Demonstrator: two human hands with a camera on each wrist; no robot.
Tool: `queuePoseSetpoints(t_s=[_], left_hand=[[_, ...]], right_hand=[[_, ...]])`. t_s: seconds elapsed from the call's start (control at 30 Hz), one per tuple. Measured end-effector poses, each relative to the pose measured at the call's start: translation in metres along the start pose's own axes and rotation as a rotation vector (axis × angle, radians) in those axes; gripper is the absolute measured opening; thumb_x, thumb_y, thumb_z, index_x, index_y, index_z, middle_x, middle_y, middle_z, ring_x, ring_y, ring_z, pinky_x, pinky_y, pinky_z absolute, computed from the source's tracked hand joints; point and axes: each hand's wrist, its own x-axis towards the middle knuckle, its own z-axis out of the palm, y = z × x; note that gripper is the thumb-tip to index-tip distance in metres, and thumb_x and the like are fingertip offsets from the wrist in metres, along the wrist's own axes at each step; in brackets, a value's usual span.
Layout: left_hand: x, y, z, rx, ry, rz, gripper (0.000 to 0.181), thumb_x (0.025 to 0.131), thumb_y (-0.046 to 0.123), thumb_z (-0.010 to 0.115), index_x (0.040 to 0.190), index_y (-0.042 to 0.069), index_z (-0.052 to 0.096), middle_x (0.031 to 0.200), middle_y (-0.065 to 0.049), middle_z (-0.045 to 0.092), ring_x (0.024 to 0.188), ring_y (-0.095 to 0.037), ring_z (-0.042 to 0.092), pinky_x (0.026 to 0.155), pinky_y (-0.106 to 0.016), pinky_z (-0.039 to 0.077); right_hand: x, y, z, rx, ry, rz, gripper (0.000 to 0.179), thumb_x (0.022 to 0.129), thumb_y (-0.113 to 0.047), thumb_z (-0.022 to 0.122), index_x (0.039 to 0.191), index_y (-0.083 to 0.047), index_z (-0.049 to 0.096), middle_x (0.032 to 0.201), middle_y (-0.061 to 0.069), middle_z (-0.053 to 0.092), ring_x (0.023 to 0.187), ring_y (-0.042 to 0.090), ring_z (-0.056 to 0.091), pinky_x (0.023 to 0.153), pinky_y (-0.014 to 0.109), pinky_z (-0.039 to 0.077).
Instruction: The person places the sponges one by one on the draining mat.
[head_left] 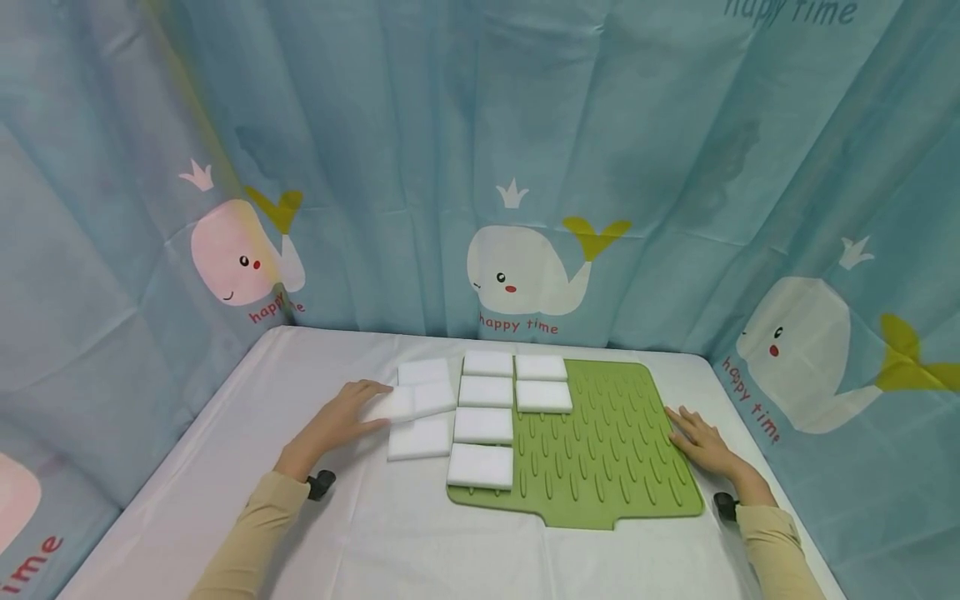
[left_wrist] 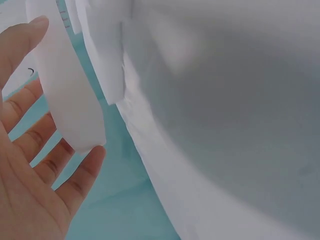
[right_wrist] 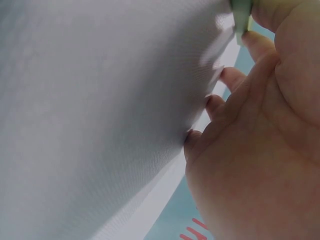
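Note:
My left hand pinches a white rectangular sponge by its edges, thumb on the near side and fingers on the far side. In the left wrist view the held sponge stands between thumb and fingertips. It overlaps another white sponge in a loose group left of the green ridged mat. On the mat, several like sponges lie in a left column, with two more beside the upper ones. My right hand rests at the mat's right edge, fingers extended; in the right wrist view its fingertips touch down there.
A white cloth covers the table. Blue curtains with printed whales stand along the back and both sides. The mat has a tab on its near edge, and its ridged right part shows bare.

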Motion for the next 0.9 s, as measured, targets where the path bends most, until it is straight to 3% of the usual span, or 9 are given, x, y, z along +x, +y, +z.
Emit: queuePoseSetpoints(t_s=[0.33,0.57,0.77,0.9], left_hand=[[0.015,0.016,0.006,-0.005,-0.052,0.018,0.054,0.083,0.037,0.068,0.129,0.013,0.053,0.131,-0.012,0.049,0.121,-0.031,0.042,0.097,-0.051,0.04],[0.025,0.027,0.01,-0.005,-0.063,0.038,0.055,0.083,0.039,0.068,0.129,0.013,0.053,0.131,-0.01,0.049,0.123,-0.03,0.041,0.098,-0.049,0.04],[0.034,0.037,0.015,0.0,-0.064,0.078,0.054,0.083,0.039,0.068,0.127,0.013,0.054,0.128,-0.008,0.052,0.119,-0.027,0.045,0.095,-0.046,0.043],[0.041,0.043,0.019,0.014,-0.056,0.118,0.054,0.083,0.039,0.068,0.127,0.012,0.055,0.126,-0.007,0.053,0.117,-0.027,0.046,0.094,-0.045,0.044]], right_hand=[[0.0,0.001,0.001,0.001,0.003,-0.01,0.059,0.096,-0.029,0.048,0.144,-0.001,0.028,0.145,0.037,0.013,0.129,0.061,0.003,0.097,0.074,-0.003],[-0.004,0.003,0.005,0.047,0.05,-0.098,0.057,0.097,-0.031,0.045,0.148,-0.015,0.024,0.146,0.035,0.011,0.129,0.059,-0.001,0.094,0.074,-0.008],[-0.002,0.001,0.001,0.021,0.002,-0.012,0.059,0.096,-0.029,0.048,0.145,-0.002,0.027,0.145,0.037,0.012,0.13,0.06,0.001,0.097,0.073,-0.004],[-0.001,-0.002,-0.001,-0.002,-0.012,0.014,0.059,0.096,-0.028,0.049,0.144,-0.002,0.028,0.146,0.036,0.012,0.13,0.059,0.003,0.098,0.073,-0.002]])
